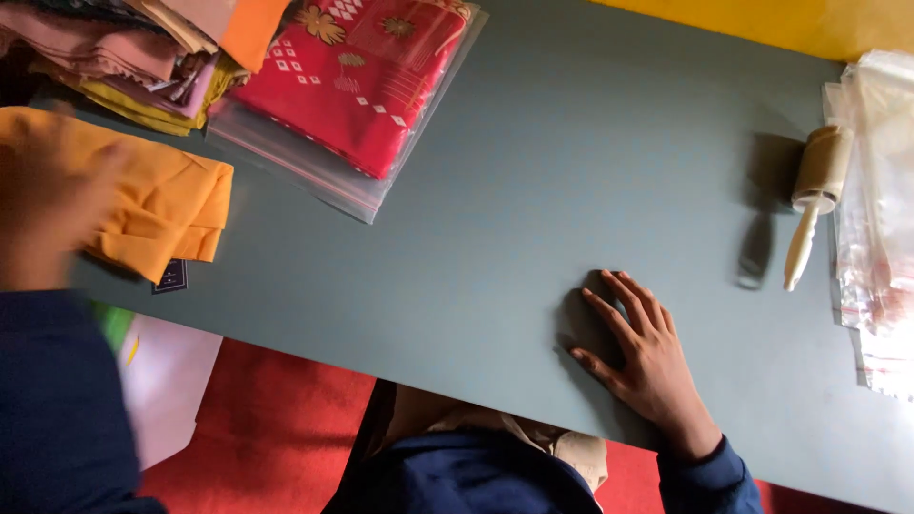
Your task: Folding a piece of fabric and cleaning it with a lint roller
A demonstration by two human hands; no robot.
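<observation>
A grey-green counter fills most of the view, with red floor showing below its near edge and a yellow strip along its far side. The right hand lies flat on the bare counter, palm down, fingers spread and holding nothing. Well beyond its fingertips and off to its right, a lint roller with a cream handle lies on the counter, just beside a heap of clear plastic bags. The left hand is blurred; it rests on or just over a folded orange cloth, and whether it grips the cloth or lies open I cannot tell. A small dark tag sticks out from the near edge of that cloth. Past the left hand sits a pile of folded fabrics, and to the right of that pile a red patterned fabric in a clear bag.
</observation>
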